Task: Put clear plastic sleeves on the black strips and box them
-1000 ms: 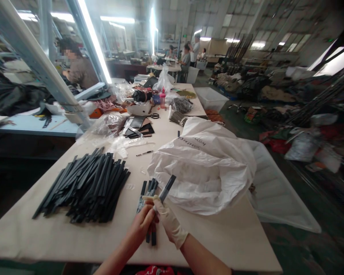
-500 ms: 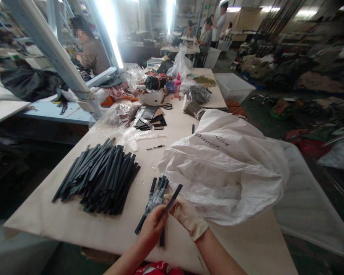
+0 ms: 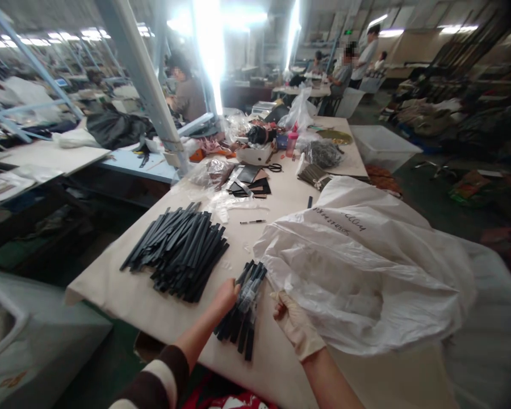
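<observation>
A small pile of black strips (image 3: 249, 329), with clear plastic pieces (image 3: 250, 292) around their middles, lies near the table's front edge. At its upper left side is my bare left hand (image 3: 226, 296), with fingers closed on what looks like a black strip; the fingertips are partly hidden. My right hand (image 3: 297, 325), in a pale glove, is just right of the pile beside a big white plastic bag (image 3: 344, 272). Its fingers are curled and pinched together, and whatever is between them is too small to make out. Further left spreads a larger heap of black strips (image 3: 179, 250).
A pen (image 3: 252, 221), scissors (image 3: 274, 167), dark flat pieces (image 3: 249, 180) and crumpled clear plastic (image 3: 215, 173) lie farther up the table (image 3: 106, 284). A slanted metal post (image 3: 147, 74) rises at the left. A white bin (image 3: 46, 335) stands at lower left. People sit and stand in the background.
My hands have moved apart: the left to the pile's upper left side, the right away from the strip they held together. The view has turned left, so things appear shifted right.
</observation>
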The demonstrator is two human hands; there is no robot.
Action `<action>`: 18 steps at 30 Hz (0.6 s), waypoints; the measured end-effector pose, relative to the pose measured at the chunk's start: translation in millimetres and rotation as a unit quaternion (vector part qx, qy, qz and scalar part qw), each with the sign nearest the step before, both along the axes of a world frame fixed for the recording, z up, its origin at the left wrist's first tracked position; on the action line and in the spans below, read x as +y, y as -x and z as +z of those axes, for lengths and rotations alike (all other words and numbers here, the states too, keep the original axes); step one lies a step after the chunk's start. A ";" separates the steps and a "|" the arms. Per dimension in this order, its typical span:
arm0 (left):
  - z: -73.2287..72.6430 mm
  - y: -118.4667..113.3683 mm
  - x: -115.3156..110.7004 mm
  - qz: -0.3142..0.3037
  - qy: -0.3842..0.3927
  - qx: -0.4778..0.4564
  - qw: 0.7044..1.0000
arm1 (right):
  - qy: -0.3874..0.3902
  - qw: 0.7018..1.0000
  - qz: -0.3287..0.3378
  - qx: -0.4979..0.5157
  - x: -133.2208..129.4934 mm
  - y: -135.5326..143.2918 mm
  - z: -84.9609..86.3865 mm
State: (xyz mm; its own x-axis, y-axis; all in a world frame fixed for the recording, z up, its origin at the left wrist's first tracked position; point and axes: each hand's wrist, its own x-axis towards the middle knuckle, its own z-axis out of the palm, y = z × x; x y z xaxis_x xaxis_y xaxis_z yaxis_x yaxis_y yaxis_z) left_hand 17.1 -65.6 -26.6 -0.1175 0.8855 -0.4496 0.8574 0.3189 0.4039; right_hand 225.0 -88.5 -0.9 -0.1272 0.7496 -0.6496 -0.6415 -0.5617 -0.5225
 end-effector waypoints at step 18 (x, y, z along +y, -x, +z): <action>36.5 43.6 38.3 -0.109 -0.104 0.125 0.981 | 0.026 0.992 -0.114 0.044 29.0 28.4 32.9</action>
